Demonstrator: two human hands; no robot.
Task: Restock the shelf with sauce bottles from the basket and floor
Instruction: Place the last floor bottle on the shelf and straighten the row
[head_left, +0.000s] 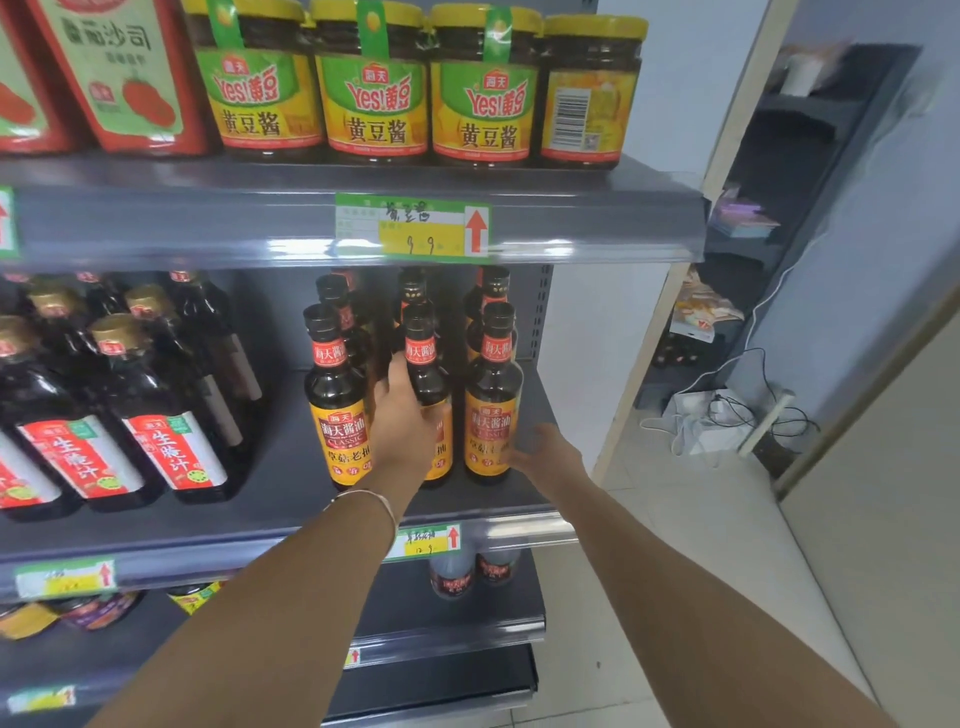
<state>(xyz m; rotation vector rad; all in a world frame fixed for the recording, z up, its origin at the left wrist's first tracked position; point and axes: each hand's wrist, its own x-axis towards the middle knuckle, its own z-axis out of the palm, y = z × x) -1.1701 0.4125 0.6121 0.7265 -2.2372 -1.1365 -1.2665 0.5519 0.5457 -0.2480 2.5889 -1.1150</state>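
Observation:
Dark soy sauce bottles with yellow labels stand in rows on the right part of the middle shelf (291, 499). My left hand (402, 421) is wrapped around the middle front bottle (427, 364), which stands on the shelf. A matching bottle (335, 400) stands just left of it. My right hand (545, 454) touches the lower right side of the right front bottle (492, 410) with fingers spread. Neither the basket nor any bottles on the floor are in view.
Larger dark bottles with red labels (156, 410) fill the shelf's left side. Yellow-lidded jars (374, 83) and red ketchup bottles (119, 73) sit on the shelf above. Lower shelves hold a few bottles (452, 574). Cables and a white box (722, 415) lie on the floor to the right.

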